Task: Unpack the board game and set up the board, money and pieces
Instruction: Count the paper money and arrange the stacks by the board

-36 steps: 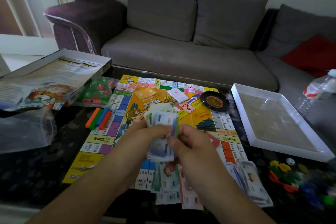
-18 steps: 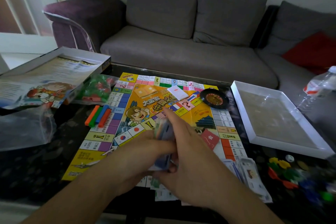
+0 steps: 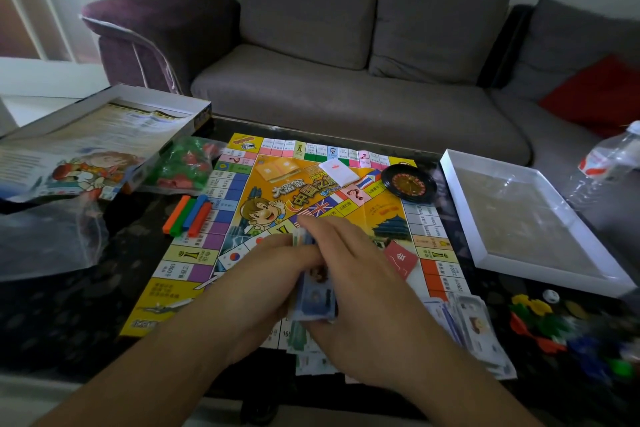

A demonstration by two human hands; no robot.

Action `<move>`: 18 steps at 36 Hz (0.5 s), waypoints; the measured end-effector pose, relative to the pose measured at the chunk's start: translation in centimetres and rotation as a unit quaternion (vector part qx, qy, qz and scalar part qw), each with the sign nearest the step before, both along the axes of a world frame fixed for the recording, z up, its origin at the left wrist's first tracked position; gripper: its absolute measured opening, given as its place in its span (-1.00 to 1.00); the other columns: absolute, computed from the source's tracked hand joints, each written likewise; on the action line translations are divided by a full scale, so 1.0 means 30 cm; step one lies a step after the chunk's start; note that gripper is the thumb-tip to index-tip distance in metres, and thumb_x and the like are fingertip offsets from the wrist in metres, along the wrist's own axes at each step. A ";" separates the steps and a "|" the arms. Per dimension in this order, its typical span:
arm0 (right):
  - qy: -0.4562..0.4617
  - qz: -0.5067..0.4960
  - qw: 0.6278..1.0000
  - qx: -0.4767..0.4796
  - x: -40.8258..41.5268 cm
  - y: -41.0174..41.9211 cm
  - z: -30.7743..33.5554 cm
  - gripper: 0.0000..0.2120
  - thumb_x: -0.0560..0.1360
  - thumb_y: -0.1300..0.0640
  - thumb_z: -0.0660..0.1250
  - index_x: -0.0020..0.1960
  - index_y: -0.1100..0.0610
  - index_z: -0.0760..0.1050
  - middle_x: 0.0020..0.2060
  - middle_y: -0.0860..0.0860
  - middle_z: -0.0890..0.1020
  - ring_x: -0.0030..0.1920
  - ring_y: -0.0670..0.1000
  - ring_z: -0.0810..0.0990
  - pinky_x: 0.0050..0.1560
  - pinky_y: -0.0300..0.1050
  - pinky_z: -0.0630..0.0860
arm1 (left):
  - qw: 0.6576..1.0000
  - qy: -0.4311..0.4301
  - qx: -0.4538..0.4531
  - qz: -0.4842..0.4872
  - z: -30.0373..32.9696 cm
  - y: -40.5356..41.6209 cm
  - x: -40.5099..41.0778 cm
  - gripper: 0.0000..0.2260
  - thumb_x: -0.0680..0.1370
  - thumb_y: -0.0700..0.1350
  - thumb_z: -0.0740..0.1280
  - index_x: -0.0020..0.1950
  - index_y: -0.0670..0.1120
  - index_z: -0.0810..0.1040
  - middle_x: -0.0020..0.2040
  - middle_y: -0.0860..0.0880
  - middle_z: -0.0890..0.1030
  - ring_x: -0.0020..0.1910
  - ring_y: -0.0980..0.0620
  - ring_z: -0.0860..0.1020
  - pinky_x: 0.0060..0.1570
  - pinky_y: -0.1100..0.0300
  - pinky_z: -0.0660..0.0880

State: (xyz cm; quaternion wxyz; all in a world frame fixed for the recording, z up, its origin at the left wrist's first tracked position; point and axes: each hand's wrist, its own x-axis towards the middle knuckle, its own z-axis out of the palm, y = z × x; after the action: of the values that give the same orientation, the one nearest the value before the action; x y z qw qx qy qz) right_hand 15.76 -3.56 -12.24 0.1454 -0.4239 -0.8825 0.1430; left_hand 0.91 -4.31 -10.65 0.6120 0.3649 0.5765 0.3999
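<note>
Left hand [image 3: 273, 274]: curled round a stack of play money [image 3: 313, 295], holding it from the left side above the near edge of the game board [image 3: 277, 191].
Right hand [image 3: 360, 291]: fingers and thumb wrapped over the same stack from the right, touching the left hand.
Play money: upright between both hands, a blue note facing the camera; more notes lie flat on the board just below the hands.
Second money pile [image 3: 474, 329]: fanned on the dark counter [image 3: 69, 315], near the right hand, on its right.
Game board: unfolded flat on the counter, stretching away beyond both hands.
Red card [image 3: 401, 258]: on the board just right of the right hand.
White card deck [image 3: 338, 173]: on the board well beyond the hands.
Roulette wheel [image 3: 408, 183]: at the board's far right corner.
Coloured sticks [image 3: 188, 215]: orange, green and blue, at the board's left edge, beyond the left hand.
Bag of green and red pieces [image 3: 183, 166]: farther left, touching the box lid [image 3: 97, 139].
White box tray [image 3: 530, 218]: well right of the right hand.
Loose tokens and die [image 3: 550, 319]: blurred, right of the second pile.
</note>
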 end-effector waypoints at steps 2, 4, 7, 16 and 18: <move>-0.007 -0.004 1.000 0.015 0.003 0.010 -0.014 0.05 0.46 0.02 0.57 0.68 -0.15 -0.08 0.53 -0.24 0.13 0.53 -0.15 0.16 0.53 -0.06 0.33 | 1.000 0.020 0.012 -0.007 0.000 -0.002 0.000 -0.92 0.61 -0.30 0.36 0.01 -0.22 0.65 0.11 -0.34 0.67 0.12 -0.36 0.66 0.25 -0.34 0.53; 0.012 -0.011 1.000 -0.022 0.013 0.016 -0.016 0.12 0.45 0.01 0.60 0.68 -0.18 -0.16 0.56 -0.24 0.08 0.57 -0.12 0.15 0.52 0.00 0.37 | 0.999 0.034 0.019 -0.005 -0.004 -0.002 -0.004 -0.90 0.60 -0.30 0.36 -0.04 -0.17 0.66 0.09 -0.32 0.69 0.17 -0.37 0.64 0.24 -0.35 0.54; 0.047 -0.041 0.993 -0.099 0.038 0.017 0.004 0.27 0.40 -0.02 0.65 0.63 -0.31 -0.32 0.57 -0.39 -0.11 0.62 -0.11 0.08 0.55 0.08 0.35 | 0.999 0.016 0.013 0.027 -0.013 0.015 -0.028 -0.87 0.62 -0.25 0.38 0.15 -0.19 0.63 -0.02 -0.25 0.74 -0.03 -0.28 0.73 0.10 -0.29 0.64; -0.153 -0.008 0.976 -0.152 0.041 -0.031 -0.091 -0.01 0.55 -0.41 0.29 0.68 -0.14 -0.28 0.67 -0.18 -0.18 0.67 -0.03 -0.26 0.67 0.19 -0.23 | 0.988 -0.092 -0.031 0.121 0.011 0.034 -0.138 -0.80 0.68 -0.13 0.25 0.15 -0.17 0.64 -0.19 -0.14 0.69 -0.26 -0.12 0.67 -0.30 -0.16 0.70; -0.180 0.008 0.973 -0.143 0.017 -0.049 -0.125 0.08 0.51 -0.49 0.25 0.66 -0.12 -0.39 0.66 -0.14 -0.33 0.64 -0.03 -0.39 0.57 0.11 -0.43 | 0.990 -0.090 -0.016 0.105 0.005 0.035 -0.135 -0.79 0.68 -0.12 0.27 0.19 -0.21 0.60 -0.24 -0.11 0.70 -0.31 -0.07 0.70 -0.21 -0.14 0.70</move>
State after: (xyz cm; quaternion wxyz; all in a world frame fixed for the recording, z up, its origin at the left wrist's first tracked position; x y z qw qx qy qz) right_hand 16.28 -5.03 -16.00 -0.0788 -0.4523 -0.8678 0.1900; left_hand -3.15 -3.27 -10.51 0.6213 0.2551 0.5608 0.4843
